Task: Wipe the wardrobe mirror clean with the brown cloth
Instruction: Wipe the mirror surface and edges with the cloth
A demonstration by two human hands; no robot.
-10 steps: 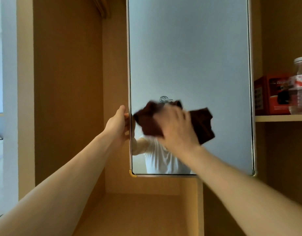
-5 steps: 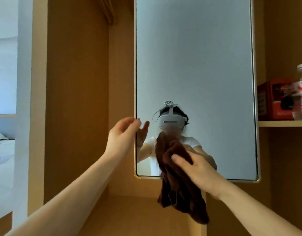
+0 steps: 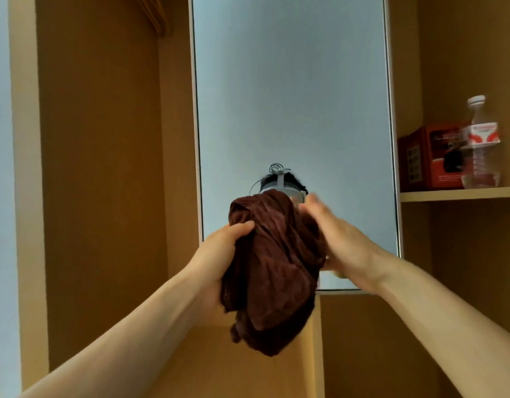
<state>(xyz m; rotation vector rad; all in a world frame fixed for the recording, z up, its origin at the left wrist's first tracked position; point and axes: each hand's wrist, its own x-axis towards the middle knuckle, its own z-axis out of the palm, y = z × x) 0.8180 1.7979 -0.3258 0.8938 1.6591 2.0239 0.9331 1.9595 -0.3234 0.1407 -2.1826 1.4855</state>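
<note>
The brown cloth (image 3: pixel 274 268) is bunched into a hanging wad in front of the lower part of the wardrobe mirror (image 3: pixel 291 96). My left hand (image 3: pixel 219 251) grips the cloth from the left, thumb curled over its folds. My right hand (image 3: pixel 340 242) lies against the cloth's right side with its fingers stretched upward and blurred by motion. The cloth is held off the glass. The mirror is tall with a thin metal frame, and a person's reflection is mostly hidden behind the cloth.
A wooden side panel (image 3: pixel 98 168) stands left of the mirror. To the right, a shelf (image 3: pixel 460 193) carries a red box (image 3: pixel 429 159) and a clear plastic bottle (image 3: pixel 480 147). Below the mirror a vertical wooden divider (image 3: pixel 318 340) splits the lower compartment.
My left hand left the mirror's edge and took hold of the cloth. The right hand lifted the cloth from the mirror's bottom edge, and it is now bunched between both hands.
</note>
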